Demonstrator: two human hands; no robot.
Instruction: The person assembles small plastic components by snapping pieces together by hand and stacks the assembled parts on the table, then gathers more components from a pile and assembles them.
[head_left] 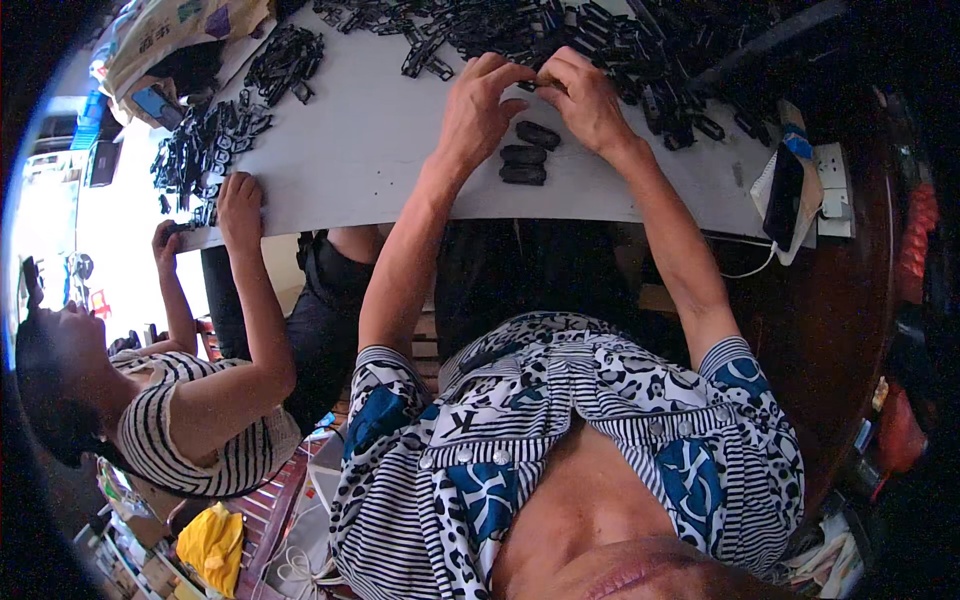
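Observation:
Over the far middle of the light table [345, 140], my left hand [482, 112] and my right hand [590, 105] come together with fingertips nearly touching. Both are closed in a pinch on a small black plastic part [530, 86], mostly hidden by the fingers. Just below them, three black oblong plastic pieces [524, 155] lie in a short column on the tabletop. Right behind my fingers spreads a large heap of black plastic parts [640, 75], many shaped like small open frames or loops.
At my left, a co-worker's hands [240, 205] are at the table edge beside another pile of black parts [205, 145]. A smaller pile [285, 62] lies behind it. On the right stand a phone [785, 195] with a white cable and a white power strip [833, 185].

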